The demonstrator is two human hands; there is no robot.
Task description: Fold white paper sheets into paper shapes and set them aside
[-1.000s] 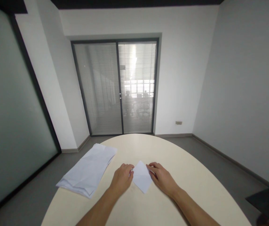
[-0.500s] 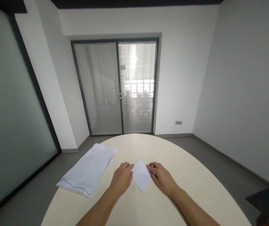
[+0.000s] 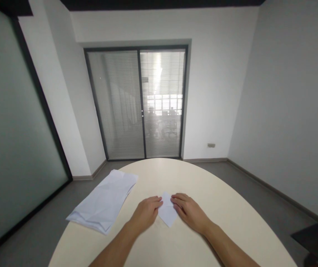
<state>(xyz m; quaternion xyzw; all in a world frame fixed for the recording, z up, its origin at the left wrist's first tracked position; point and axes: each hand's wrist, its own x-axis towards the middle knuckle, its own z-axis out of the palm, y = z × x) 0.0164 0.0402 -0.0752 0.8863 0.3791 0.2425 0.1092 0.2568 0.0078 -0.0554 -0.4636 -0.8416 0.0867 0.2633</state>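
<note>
A small white folded paper [image 3: 168, 215] lies diamond-shaped on the round table, one corner pointing toward me. My left hand [image 3: 147, 212] is at its left edge, the fingers bent together and pressing on the paper. At the right edge, my right hand [image 3: 187, 210] has its curled fingertips on the paper in the same way. Both hands cover the side corners, so the exact grip there is hidden. A crease runs across the paper between the fingertips.
A stack of white paper sheets [image 3: 103, 202] lies on the left of the cream round table [image 3: 231, 230], its lower corner reaching the table's edge. A dark flat object [image 3: 317, 239] stands beyond the table at the lower right. Glass doors [image 3: 136, 104] are behind.
Both hands have shifted slightly inward over the paper, the left one more. The paper between them shows narrower than before. The paper stack has stayed put.
</note>
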